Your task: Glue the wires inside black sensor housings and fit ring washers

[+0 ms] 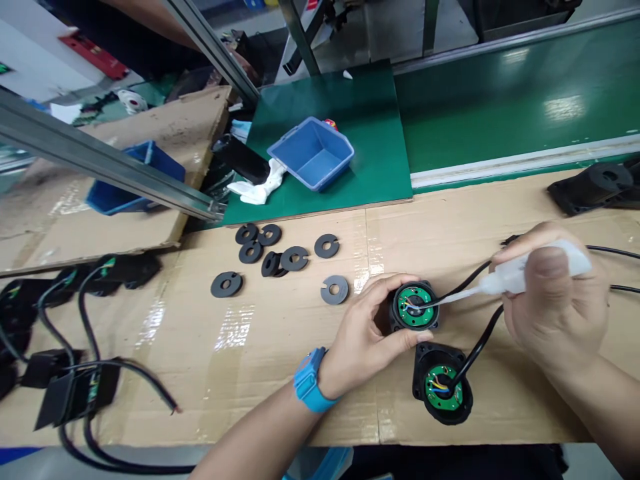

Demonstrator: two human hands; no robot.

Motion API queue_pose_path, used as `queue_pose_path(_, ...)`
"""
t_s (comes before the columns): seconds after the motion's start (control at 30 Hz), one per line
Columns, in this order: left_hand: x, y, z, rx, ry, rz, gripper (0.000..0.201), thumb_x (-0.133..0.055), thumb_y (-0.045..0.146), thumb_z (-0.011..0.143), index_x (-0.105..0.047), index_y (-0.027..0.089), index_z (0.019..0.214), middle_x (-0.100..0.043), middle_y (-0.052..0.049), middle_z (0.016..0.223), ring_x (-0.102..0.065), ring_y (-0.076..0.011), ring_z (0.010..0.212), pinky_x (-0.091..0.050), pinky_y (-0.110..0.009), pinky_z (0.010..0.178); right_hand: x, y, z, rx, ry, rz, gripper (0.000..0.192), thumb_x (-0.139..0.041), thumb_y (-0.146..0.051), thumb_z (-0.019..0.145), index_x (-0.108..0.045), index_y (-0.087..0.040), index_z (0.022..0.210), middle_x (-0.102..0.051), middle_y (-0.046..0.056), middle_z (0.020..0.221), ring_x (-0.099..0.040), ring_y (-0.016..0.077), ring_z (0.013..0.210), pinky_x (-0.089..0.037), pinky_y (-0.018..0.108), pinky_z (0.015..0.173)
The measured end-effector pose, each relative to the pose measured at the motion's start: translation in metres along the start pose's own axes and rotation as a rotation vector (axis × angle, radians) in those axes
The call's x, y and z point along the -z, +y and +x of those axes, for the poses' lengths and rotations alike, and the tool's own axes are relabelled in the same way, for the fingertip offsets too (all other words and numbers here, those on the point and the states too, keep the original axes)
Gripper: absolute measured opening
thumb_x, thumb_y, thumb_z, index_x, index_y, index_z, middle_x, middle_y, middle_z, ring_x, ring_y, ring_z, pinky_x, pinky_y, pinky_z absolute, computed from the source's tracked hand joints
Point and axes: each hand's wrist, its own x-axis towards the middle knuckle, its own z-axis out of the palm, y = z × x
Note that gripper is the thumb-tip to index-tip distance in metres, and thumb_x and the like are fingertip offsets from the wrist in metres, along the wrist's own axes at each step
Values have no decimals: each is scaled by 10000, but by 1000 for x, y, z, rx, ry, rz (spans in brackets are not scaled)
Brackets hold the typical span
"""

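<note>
My left hand (367,333) grips a small black round housing (414,307) with a green circuit board and coloured wires inside. My right hand (555,300) squeezes a white glue tube (520,273); its thin nozzle tip reaches into the middle of that board. A second black housing (443,393) with the same green board lies on the cardboard (280,347) just below, a black cable (483,343) running out of it. A blue watch (310,383) is on my left wrist.
Several dark slotted washers (273,257) lie scattered on the cardboard, one grey washer (335,290) nearest my left hand. A blue bin (313,152) and white cloth (260,187) sit on a green mat. More cabled black parts (75,387) lie left; a black housing (595,187) rests far right.
</note>
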Motion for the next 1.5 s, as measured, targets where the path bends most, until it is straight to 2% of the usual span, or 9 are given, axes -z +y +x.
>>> queue_pose_path(0.17, -7, 1, 0, 75, -63, -255, 594, -884, 231, 798, -627, 281, 1332, -696, -54, 1345, -664, -226, 1262, -532, -405, 1137, -11, -7, -4, 109, -93, -19, 283, -690, -495, 966, -679, -247, 831, -628, -27, 663, -530, 110, 521, -391, 271, 445)
queue_pose_path(0.53, -12, 2, -1, 100, -54, -302, 613, -906, 267, 772, -645, 259, 1326, -724, -72, 1312, -693, -255, 1234, -555, -448, 1128, -11, -9, -6, 131, -181, 5, 210, -714, -434, 960, -656, -255, 867, -592, -61, 601, -513, 90, 467, -371, 238, 401)
queue_pose_path(0.8, -12, 1, 0, 67, -66, -317, 624, -908, 215, 766, -650, 329, 1322, -726, -12, 1320, -687, -198, 1235, -548, -366, 1122, -12, -9, -6, 130, -148, -20, 226, -676, -468, 982, -659, -270, 873, -604, -51, 638, -508, 91, 483, -373, 250, 414)
queue_pose_path(1.07, -7, 2, 0, 111, -90, -249, 630, -902, 235, 771, -631, 250, 1339, -686, -96, 1390, -661, -268, 1288, -530, -463, 1148, -10, -5, -2, 116, -50, -52, 306, -674, -522, 969, -680, -253, 822, -610, -15, 663, -523, 123, 529, -412, 285, 465)
queue_pose_path(1.17, -8, -8, 5, 73, -80, -171, 639, -901, 285, 775, -620, 236, 1348, -661, -121, 1415, -635, -294, 1326, -515, -486, 1160, -4, 5, 2, 19, 4, -20, 352, -673, -533, 965, -687, -226, 796, -567, -24, 627, -496, 115, 523, -396, 276, 483)
queue_pose_path(1.3, -1, -15, 14, -34, -141, 11, 667, -872, 341, 810, -574, 240, 1398, -634, -126, 1453, -600, -294, 1372, -487, -497, 1185, 8, 22, 11, -241, 130, 246, 359, -703, -547, 926, -734, -207, 815, -579, -12, 592, -500, 121, 496, -356, 259, 428)
queue_pose_path(1.4, 26, -4, 12, -138, -101, 243, 816, -854, 450, 811, -456, 238, 1492, -555, -152, 1532, -521, -305, 1444, -454, -519, 1205, 13, 28, 24, -368, 119, 341, 307, -779, -512, 854, -777, -206, 876, -673, 18, 687, -588, 139, 594, -472, 262, 511)
queue_pose_path(1.43, 38, 1, 8, -167, -48, 337, 779, -825, 480, 834, -458, 234, 1477, -559, -155, 1515, -518, -306, 1437, -452, -530, 1198, 13, 29, 30, -416, 83, 333, 290, -801, -492, 833, -786, -214, 917, -706, 23, 752, -622, 146, 668, -511, 265, 579)
queue_pose_path(1.5, 64, 8, -3, -170, 85, 534, 514, -736, 472, 918, -557, 228, 1333, -615, -134, 1381, -567, -293, 1345, -491, -520, 1135, 8, 29, 43, -494, 6, 285, 301, -846, -459, 781, -788, -240, 980, -750, 20, 903, -656, 153, 836, -530, 262, 707)
